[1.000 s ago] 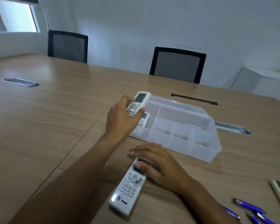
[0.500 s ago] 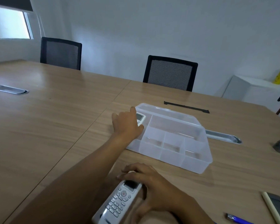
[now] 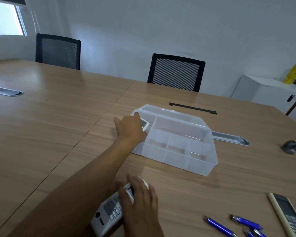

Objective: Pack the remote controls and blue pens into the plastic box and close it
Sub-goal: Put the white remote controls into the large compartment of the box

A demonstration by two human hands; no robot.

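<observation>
A long wood-grain bench (image 3: 50, 134) is carrying everything. A clear plastic compartment box (image 3: 181, 147) is sitting open near its middle. A white remote control (image 3: 109, 218) is lying at the near edge, and a beige remote control (image 3: 287, 216) is lying at the right edge. Three blue pens (image 3: 219, 227) are lying between those two remotes. A thin black strip (image 3: 192, 108) is lying beyond the box, a dark computer mouse (image 3: 290, 147) is resting to its right, and two metal cable slots (image 3: 229, 139) are sitting flush in the surface.

Wood-grain table (image 3: 58, 134), satin. Frosted translucent plastic box (image 3: 195, 161). Glossy blue pens (image 3: 219, 226). Mesh chair backs (image 3: 176, 72). Brushed metal grommet (image 3: 229, 138).
</observation>
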